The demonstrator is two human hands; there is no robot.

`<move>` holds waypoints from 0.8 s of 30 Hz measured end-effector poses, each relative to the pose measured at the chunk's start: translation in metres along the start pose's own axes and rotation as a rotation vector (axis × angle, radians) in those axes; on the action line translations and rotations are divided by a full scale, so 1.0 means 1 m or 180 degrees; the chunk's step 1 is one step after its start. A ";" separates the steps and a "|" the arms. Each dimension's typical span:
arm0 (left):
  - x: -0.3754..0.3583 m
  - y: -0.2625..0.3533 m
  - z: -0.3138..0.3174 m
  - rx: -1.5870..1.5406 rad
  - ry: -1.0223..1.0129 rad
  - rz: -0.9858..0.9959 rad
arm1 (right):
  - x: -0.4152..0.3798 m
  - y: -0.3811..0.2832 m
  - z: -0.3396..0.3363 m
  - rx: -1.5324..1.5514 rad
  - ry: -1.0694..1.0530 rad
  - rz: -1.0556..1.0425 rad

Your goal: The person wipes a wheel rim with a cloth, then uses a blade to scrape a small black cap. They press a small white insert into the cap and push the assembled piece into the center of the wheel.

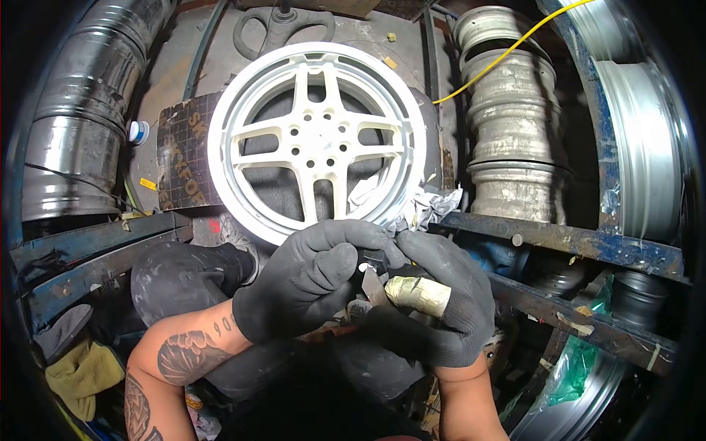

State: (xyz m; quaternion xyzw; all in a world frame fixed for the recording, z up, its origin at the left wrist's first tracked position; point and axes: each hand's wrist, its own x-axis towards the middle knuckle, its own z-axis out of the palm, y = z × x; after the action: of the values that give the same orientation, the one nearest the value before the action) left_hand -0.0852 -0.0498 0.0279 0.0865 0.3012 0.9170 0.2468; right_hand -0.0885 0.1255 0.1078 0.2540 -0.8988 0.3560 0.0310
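Note:
Both my hands wear dark grey gloves and meet at the fingertips, just in front of a white-coated wheel rim (pixel 321 137). My left hand (pixel 309 268) is closed, its fingers curled over a small black piece (pixel 373 259) whose kind I cannot make out. A short metal blade (pixel 375 287) points down below this piece, beside the cream tape wrapping (pixel 418 295) at my right thumb. My right hand (pixel 460 298) is closed around the blade; its fingertips are partly hidden. The spoked rim lies face up, and a crumpled white cloth (pixel 426 208) rests at its lower right edge.
Stacked bare metal rims (pixel 515 125) stand to the right behind a blue metal frame (pixel 559 239). Shiny rims (pixel 81 110) line the left side. A yellow hose (pixel 507 51) crosses at upper right. A printed cardboard sheet (pixel 187 154) lies left of the white rim.

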 end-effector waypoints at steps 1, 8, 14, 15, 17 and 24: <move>0.000 0.001 0.000 0.0096 -0.0003 0.0018 | 0.000 0.000 -0.001 0.0011 -0.0026 0.0009; -0.001 0.002 -0.001 0.0126 -0.0002 0.0008 | 0.002 -0.004 -0.003 0.0035 -0.0097 0.0046; -0.002 0.002 -0.001 0.0120 0.0007 -0.0011 | 0.000 -0.001 0.001 -0.0081 0.0005 -0.0060; -0.002 0.001 -0.001 0.0156 0.0011 0.0025 | 0.000 -0.001 0.001 -0.0075 -0.0008 -0.0084; -0.002 0.004 -0.001 0.0391 0.0044 0.0025 | -0.001 0.004 0.001 -0.0063 -0.0061 -0.0168; 0.001 -0.003 0.003 0.0025 0.0108 0.0127 | -0.003 0.021 -0.001 0.0509 0.0083 -0.0102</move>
State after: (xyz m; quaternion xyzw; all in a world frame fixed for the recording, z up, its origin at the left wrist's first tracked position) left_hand -0.0843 -0.0460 0.0285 0.0778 0.3072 0.9219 0.2230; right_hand -0.0962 0.1404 0.0946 0.2654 -0.8628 0.4294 0.0280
